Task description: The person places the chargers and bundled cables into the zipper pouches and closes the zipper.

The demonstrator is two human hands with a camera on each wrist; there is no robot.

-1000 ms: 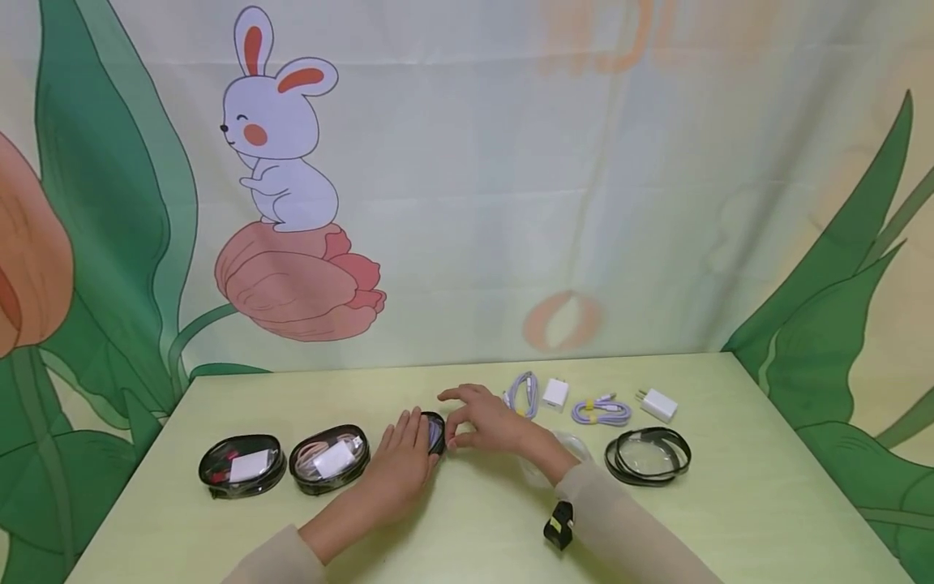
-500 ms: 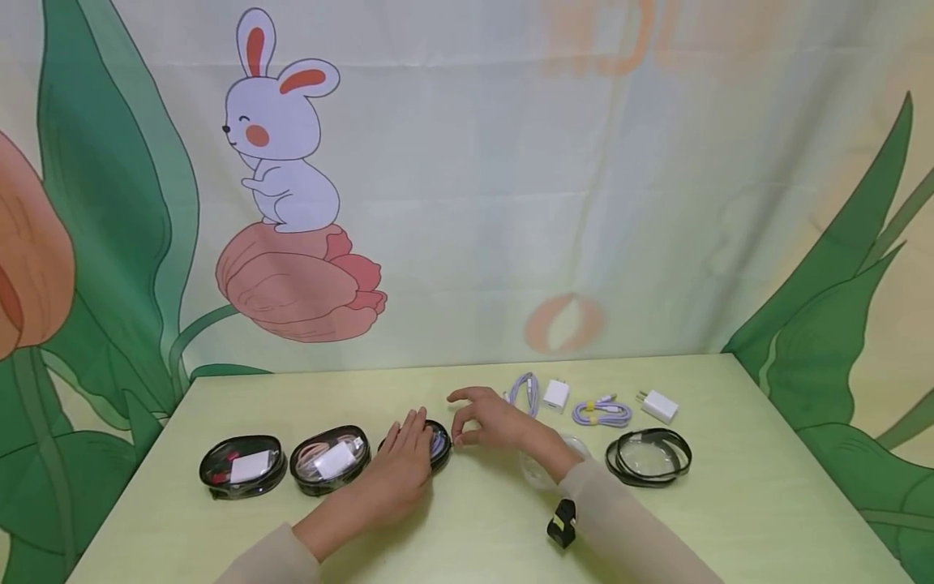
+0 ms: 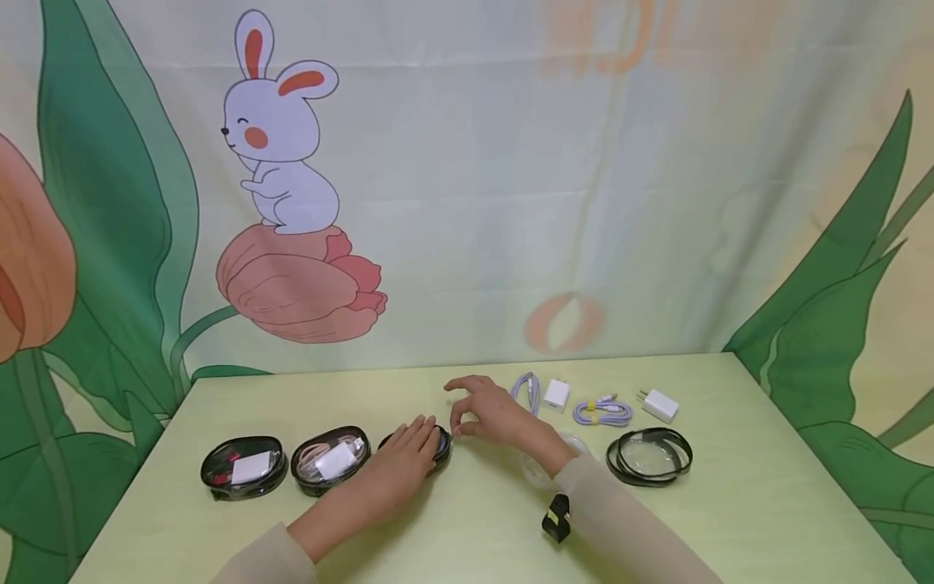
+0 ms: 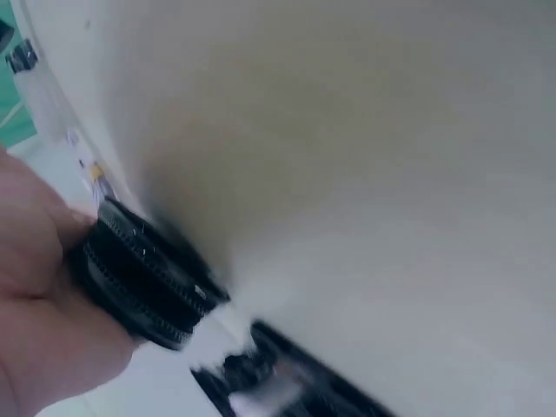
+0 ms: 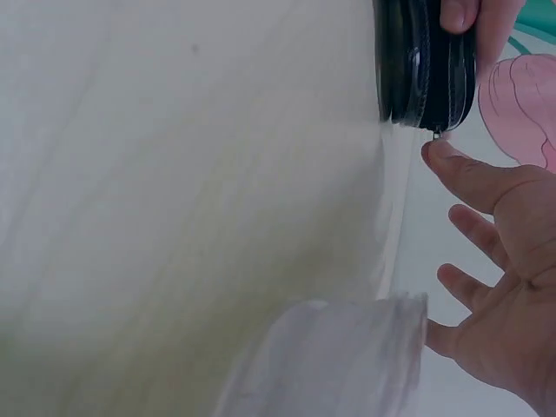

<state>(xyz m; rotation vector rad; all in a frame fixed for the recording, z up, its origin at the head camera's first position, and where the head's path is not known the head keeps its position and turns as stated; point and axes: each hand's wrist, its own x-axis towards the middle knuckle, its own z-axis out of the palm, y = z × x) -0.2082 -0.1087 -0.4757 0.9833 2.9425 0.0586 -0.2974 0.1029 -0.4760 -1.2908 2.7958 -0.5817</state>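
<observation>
My left hand [image 3: 401, 466] lies over a clear oval pouch with black zipped edging [image 3: 440, 450]. Its fingers reach across the top, and in the right wrist view a fingertip bends onto the pouch's side. From the right, my right hand [image 3: 492, 414] pinches the zipper pull [image 5: 437, 135] at the pouch's end between thumb and finger, its other fingers spread. The left wrist view shows the black zipped side [image 4: 143, 274] under my left palm. What the pouch holds is mostly hidden by my hand.
Two filled pouches [image 3: 244, 468] [image 3: 332, 460] stand at left. At right lie bundled lilac cables [image 3: 601, 411], white charger plugs [image 3: 557, 395] [image 3: 659, 405] and a black-edged pouch [image 3: 649, 457]. A clear piece [image 5: 347, 356] is under my right forearm.
My left hand and the pouch under it have shifted slightly; more of its right end showed half a second ago. My right hand stays at the zipper end with small movements.
</observation>
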